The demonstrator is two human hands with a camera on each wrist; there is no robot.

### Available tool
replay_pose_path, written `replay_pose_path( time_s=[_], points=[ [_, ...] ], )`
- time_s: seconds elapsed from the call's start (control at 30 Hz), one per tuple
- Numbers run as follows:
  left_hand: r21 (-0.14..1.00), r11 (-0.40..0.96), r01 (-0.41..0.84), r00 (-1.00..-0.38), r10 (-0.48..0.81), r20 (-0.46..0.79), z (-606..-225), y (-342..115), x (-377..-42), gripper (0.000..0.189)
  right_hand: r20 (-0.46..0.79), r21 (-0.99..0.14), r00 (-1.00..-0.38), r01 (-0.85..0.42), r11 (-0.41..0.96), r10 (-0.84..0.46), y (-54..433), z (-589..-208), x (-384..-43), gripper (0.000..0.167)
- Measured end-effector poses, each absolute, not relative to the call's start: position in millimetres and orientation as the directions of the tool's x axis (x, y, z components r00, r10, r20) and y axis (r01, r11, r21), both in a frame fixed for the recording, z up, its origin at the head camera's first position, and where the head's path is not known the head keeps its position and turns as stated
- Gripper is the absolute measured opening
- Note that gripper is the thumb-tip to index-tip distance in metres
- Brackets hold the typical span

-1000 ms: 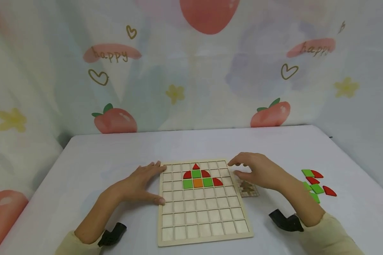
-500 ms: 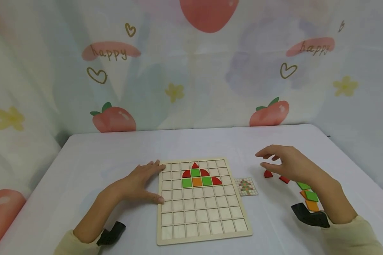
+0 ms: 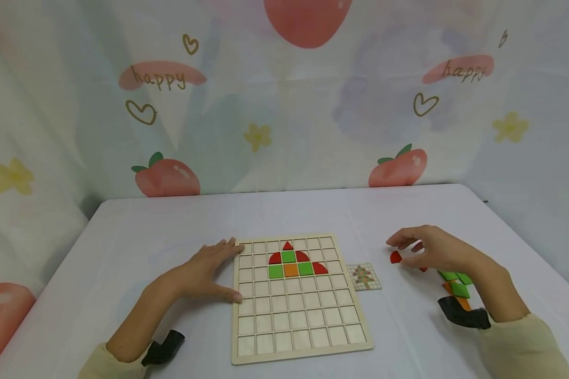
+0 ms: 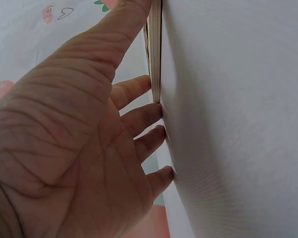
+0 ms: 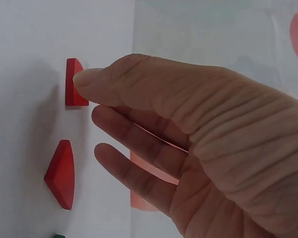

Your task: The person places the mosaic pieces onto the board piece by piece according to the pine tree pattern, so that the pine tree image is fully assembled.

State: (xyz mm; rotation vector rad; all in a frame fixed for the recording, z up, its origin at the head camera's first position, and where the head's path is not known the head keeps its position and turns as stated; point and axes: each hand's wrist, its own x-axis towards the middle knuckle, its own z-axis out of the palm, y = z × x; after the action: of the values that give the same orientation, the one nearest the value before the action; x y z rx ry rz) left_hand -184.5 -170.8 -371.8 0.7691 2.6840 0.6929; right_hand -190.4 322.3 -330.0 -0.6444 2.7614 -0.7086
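My left hand (image 3: 196, 276) lies spread along the left side of a wooden grid board (image 3: 303, 318), thumb and fingertips at its edge. On the board, a red triangle (image 3: 288, 246) tops rows of red quarter-circles, green squares (image 3: 288, 257) and an orange square (image 3: 291, 270). To the right, my right hand (image 3: 438, 252) hovers low over the table, fingers bent loosely. Just below its fingertips lies a red quarter-circle tile (image 3: 395, 257); in the right wrist view the thumb tip overlaps that tile (image 5: 70, 91). Another red tile (image 5: 62, 178) lies beside it, mostly hidden by the hand in the head view.
A small card with a tree picture (image 3: 364, 277) lies against the board's right side. Green tiles (image 3: 460, 290) and orange tiles (image 3: 463, 303) are piled under my right forearm. A patterned curtain (image 3: 284, 105) hangs behind the white table (image 3: 180, 221).
My right hand has gone from the board's upper right to the loose tiles, then lowered toward the red quarter-circle. The left hand stays at the board's edge.
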Motion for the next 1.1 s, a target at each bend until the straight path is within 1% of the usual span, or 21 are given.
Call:
replay_pose_path(
  time_s=[0.27,0.57,0.87,1.1],
  points=[
    [0.516,0.748,0.418,-0.826,0.549,-0.126,-370,-171,-183,0.109,-0.096,-0.485,-0.889,-0.350,0.801,-0.447,322,-340,-194,0.034],
    [0.507,0.751,0.422,-0.826,0.549,-0.126,-371,-171,-184,0.109,-0.063,-0.464,-0.911,-0.336,0.820,-0.409,314,-345,-194,0.033],
    [0.501,0.753,0.427,-0.827,0.549,-0.121,-372,-173,-184,0.108,-0.014,-0.415,-0.909,-0.373,0.830,-0.416,310,-353,-198,0.026],
    [0.501,0.755,0.423,-0.826,0.549,-0.128,-372,-171,-184,0.108,0.006,-0.409,-0.905,-0.390,0.825,-0.425,304,-352,-196,0.022]
  ],
)
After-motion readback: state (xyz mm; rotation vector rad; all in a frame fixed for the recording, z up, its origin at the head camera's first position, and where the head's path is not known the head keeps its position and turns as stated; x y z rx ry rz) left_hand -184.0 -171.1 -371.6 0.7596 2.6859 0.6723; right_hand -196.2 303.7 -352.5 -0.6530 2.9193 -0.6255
